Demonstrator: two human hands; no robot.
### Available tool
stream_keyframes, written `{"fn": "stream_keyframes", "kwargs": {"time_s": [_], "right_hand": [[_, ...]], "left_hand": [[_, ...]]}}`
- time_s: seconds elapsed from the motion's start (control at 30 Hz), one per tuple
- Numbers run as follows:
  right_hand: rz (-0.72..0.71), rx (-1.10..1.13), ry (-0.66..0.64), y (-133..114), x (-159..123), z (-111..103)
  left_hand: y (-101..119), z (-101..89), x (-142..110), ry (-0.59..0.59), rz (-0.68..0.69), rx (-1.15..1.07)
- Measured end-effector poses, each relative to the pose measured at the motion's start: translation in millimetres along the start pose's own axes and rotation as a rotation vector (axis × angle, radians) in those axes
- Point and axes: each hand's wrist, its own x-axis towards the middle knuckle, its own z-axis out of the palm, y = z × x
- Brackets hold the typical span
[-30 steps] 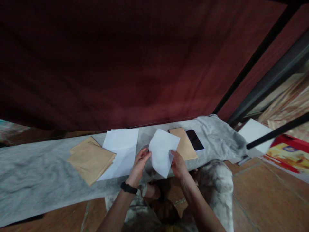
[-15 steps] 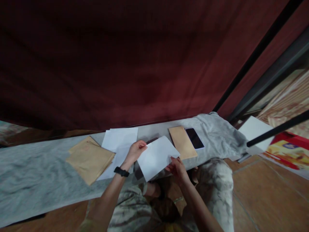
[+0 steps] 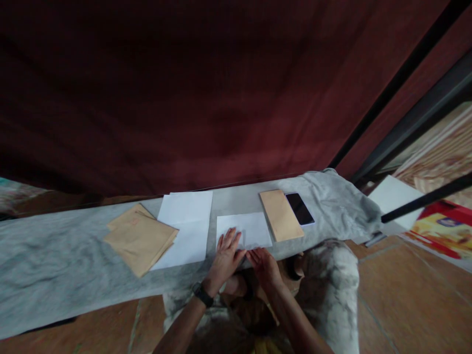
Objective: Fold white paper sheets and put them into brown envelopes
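A folded white sheet [image 3: 248, 227] lies flat on the grey cloth-covered bench [image 3: 55, 265]. My left hand [image 3: 225, 256], with a black watch at the wrist, rests flat on the sheet's near left part, fingers stretched out. My right hand [image 3: 263, 264] sits at the sheet's near edge, fingers extended and touching the paper beside the left hand. Neither hand grips anything.
Left of the sheet lie white papers [image 3: 186, 223] and a stack of brown envelopes [image 3: 140, 239]. To the right lie one brown envelope [image 3: 280, 215] and a black phone [image 3: 299, 208]. A dark red curtain [image 3: 184, 98] hangs behind. A white sheet [image 3: 393, 196] lies beyond the bench's right end.
The white sheet, held up in both hands a second ago, has been lowered and laid flat on the bench. Both hands have come down onto its near edge.
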Motion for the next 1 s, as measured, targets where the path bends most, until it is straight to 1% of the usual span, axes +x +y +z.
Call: {"fn": "stream_keyframes", "kwargs": {"time_s": [0.1, 0.23, 0.27, 0.3, 0.33, 0.37, 0.47, 0.53, 0.57, 0.63, 0.73, 0.8, 0.9, 1.0], "right_hand": [[0.155, 0.141, 0.031, -6, -5, -7], [0.314, 0.053, 0.082, -16, -18, -17], [0.326, 0.01, 0.091, -18, -20, -18], [0.301, -0.048, 0.085, -20, -21, -18], [0.236, -0.127, 0.067, -22, -19, -16], [0.135, -0.236, 0.036, -23, -16, -14], [-0.248, -0.717, -0.103, -22, 2, -2], [-0.414, -1.026, -0.158, -14, 18, 5], [-0.464, -1.161, -0.152, -9, 25, 7], [-0.52, -1.37, -0.125, 2, 37, 9], [-0.588, -1.541, -0.062, 15, 45, 3], [-0.64, -1.591, -0.013, 20, 45, -2], [-0.688, -1.608, 0.054, 21, 44, -8], [-0.701, -1.608, 0.085, 21, 43, -9]], "left_hand": [[1, 3.2, -10, -0.035, 0.038, 0.083], [1, 2.5, -9, -0.041, 0.038, 0.145], [1, 2.6, -8, -0.04, 0.036, 0.15], [2, 3.1, -7, -0.041, 0.037, 0.151], [2, 4.0, -6, -0.043, 0.043, 0.149], [3, 5.3, -5, -0.047, 0.055, 0.145], [4, 10.8, 0, -0.062, 0.087, 0.143], [4, 14.2, 5, -0.065, 0.081, 0.169], [4, 15.4, 8, -0.063, 0.073, 0.188], [3, 16.0, 13, -0.052, 0.054, 0.229], [-2, 13.7, 16, -0.013, 0.009, 0.273], [-9, 11.6, 15, 0.019, -0.041, 0.287], [-17, 9.9, 15, 0.054, -0.139, 0.298], [-15, 12.2, 20, 0.072, -0.23, 0.319]]}}
